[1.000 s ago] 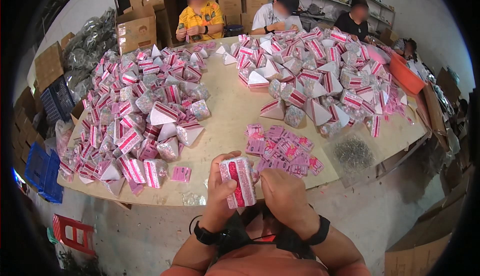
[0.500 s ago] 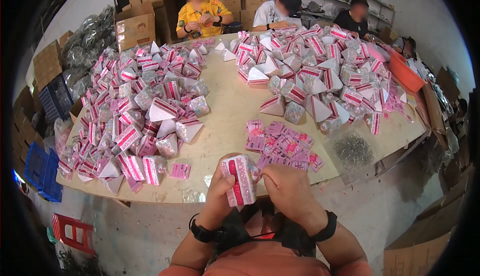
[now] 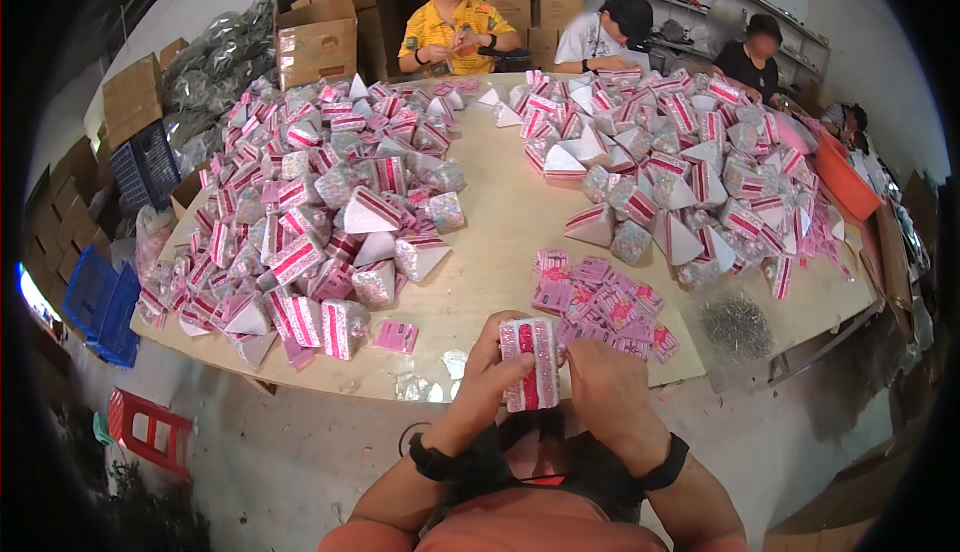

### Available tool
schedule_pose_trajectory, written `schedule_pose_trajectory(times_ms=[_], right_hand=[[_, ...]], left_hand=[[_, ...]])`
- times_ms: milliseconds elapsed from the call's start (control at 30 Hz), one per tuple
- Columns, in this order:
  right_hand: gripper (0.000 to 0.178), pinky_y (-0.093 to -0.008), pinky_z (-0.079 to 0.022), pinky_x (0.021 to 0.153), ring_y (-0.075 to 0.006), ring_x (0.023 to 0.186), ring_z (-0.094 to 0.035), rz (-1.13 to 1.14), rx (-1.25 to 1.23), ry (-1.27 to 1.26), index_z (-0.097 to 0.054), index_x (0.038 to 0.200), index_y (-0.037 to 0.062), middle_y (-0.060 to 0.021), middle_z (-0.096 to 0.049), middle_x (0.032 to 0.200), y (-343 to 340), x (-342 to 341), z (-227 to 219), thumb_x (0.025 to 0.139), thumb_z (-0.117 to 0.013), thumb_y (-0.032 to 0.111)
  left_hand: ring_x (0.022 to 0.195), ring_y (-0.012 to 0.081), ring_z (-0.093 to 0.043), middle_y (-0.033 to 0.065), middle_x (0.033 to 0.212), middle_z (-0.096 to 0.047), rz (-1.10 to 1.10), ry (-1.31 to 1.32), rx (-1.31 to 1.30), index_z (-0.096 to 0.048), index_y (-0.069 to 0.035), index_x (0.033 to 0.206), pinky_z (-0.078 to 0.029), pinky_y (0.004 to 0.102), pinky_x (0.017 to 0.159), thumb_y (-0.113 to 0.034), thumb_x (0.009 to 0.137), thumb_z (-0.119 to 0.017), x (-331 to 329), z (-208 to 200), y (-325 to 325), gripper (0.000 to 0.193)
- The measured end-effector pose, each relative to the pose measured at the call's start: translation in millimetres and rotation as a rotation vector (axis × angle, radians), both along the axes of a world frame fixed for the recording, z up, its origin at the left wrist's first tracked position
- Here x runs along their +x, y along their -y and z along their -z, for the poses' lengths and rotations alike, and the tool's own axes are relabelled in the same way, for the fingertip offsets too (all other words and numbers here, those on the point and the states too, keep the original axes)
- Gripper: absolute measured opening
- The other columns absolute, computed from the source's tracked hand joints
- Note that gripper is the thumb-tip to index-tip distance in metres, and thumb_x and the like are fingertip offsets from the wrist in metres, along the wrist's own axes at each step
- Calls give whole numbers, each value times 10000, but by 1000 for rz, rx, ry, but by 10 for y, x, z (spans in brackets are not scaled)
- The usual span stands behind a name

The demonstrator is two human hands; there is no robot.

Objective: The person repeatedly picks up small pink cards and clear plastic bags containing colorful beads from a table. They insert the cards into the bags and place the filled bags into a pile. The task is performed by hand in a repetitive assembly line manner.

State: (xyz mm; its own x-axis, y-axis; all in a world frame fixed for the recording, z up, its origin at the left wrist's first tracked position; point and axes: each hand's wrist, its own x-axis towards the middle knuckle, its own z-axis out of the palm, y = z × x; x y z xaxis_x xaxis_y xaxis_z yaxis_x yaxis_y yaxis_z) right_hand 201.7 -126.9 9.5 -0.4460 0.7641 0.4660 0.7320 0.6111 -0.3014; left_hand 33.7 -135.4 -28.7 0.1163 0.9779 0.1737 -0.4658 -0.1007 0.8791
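Above the near table edge, my left hand is closed around a cake-slice toy, white and glittery pink with a dark pink middle band. Its banded face is turned up, with my left thumb across it. My right hand has its fingers curled in a pinch against the toy's right side. Whatever those fingers grip is hidden. Just beyond my hands lies a loose pile of pink printed cards. To the right of the cards, a clear bag holds many small dark metal pieces.
Heaps of similar cake-slice toys cover the table's left and right. A single pink card lies near the front edge. Several people sit across the table. Blue crates, a red stool and an orange basin surround it.
The view has shifted, so the table and heaps sit further right in the picture. The toy is turned more upright between my hands, and my right hand stays at its side.
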Motion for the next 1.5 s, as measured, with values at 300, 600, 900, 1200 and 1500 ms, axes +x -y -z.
schedule_pose_trajectory(times_ms=[300, 600, 900, 1200, 1500], right_hand=[[121, -455, -456, 592, -380, 677, -600, -47, -399, -427, -585, 849, 34, -181, -596, 718, -80, 10, -4, 858, -546, 148], [97, -364, -427, 555, -345, 612, -563, 13, -211, -268, -570, 844, -5, -203, -578, 737, -35, -46, 88, 853, -564, 91], [119, -455, -457, 599, -390, 693, -596, -63, -358, -443, -569, 868, 34, -185, -600, 746, -42, 58, 51, 858, -530, 146], [76, -308, -415, 485, -152, 544, -563, -84, -520, -559, -519, 889, 15, -86, -558, 623, -38, 84, -10, 883, -543, 88], [77, -207, -392, 418, -85, 457, -508, -359, -1215, -1036, -542, 948, 45, -39, -575, 631, -217, 198, 53, 899, -561, 101]], left_hand=[[948, 212, -618, 151, 1071, -572, -35, 87, 18, -373, -1, 1235, -508, 344, 843, -53, 780, -544, -8, 23, 1, 489], [914, 255, -619, 171, 1022, -579, -130, -104, 30, -369, -14, 1234, -519, 367, 808, -131, 717, -608, -19, 101, 0, 581], [940, 275, -607, 157, 1103, -536, -103, 21, 46, -373, -23, 1229, -522, 384, 808, -187, 712, -665, 58, 132, 33, 616], [957, 238, -612, 162, 1100, -544, -49, 44, 39, -365, 0, 1236, -514, 351, 843, -156, 729, -628, 46, 72, 71, 592], [946, 277, -618, 163, 1105, -557, -53, 278, -51, -367, -25, 1241, -531, 384, 814, -192, 732, -658, 30, 155, 70, 610]])
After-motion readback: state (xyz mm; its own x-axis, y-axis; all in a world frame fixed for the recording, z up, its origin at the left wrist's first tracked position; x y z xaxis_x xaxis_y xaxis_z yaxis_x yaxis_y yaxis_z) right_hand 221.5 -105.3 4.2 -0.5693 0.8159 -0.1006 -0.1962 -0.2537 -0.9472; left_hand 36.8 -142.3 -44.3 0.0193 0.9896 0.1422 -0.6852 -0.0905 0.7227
